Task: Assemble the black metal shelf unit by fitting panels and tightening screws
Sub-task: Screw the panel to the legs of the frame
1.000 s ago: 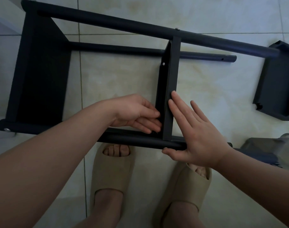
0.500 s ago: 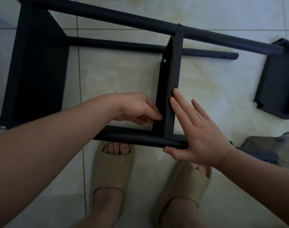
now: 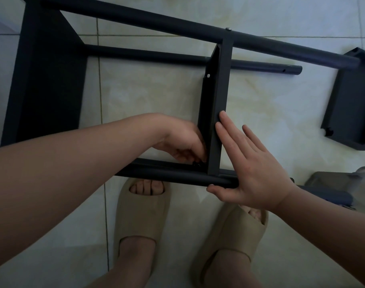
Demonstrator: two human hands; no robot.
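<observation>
Our left hand [image 3: 181, 142] pinches a small black screw [image 3: 196, 163] beside the middle panel [image 3: 221, 100]; our right hand [image 3: 250, 169], fingers straight, presses that panel.

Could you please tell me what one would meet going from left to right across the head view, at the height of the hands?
From the left: fitted end panel → left hand → middle panel → right hand → loose panel.

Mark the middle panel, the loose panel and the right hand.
middle panel [image 3: 222, 84], head view, front edge face.
loose panel [image 3: 349, 100], head view, centre.
right hand [image 3: 254, 171], head view, its back.
</observation>
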